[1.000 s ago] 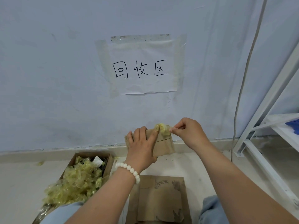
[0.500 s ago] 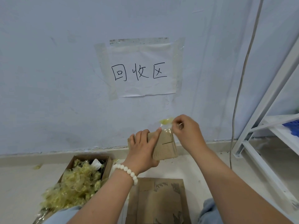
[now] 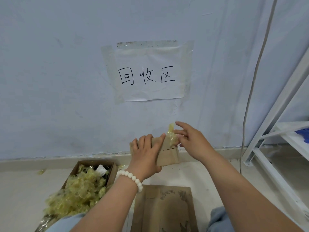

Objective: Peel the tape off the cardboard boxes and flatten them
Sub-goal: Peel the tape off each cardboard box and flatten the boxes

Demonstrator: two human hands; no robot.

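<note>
1. A second ago my right hand pinched the balled end of the tape at the top of the small box. Now its fingers are splayed and mostly straight, so the pinch is let go. The fingertips sit against the strip; I cannot tell whether it is stuck to them.
2. The tape has lifted further: a yellowish strip stands up off the box's top right corner, but its lower end is still on the cardboard.
3. My left hand has not shifted. It grips the small box from the left, fingers wrapped over the top edge, holding it in the air in front of the wall.
4. My reading: the peel is part done and I am re-gripping lower on the strip. This box is not yet flattened.
5. Edges: the free tape end is at the far right corner of the box, and a dark slit line runs across the near face just below it.
6. Room: the scrap box heaped with peeled tape lies near left on the floor. A flat cardboard sheet lies directly below my hands.
7. To the right stand a white shelf frame and a hanging cable, well apart from my right hand, so pulling up and to the right looks free.
</note>
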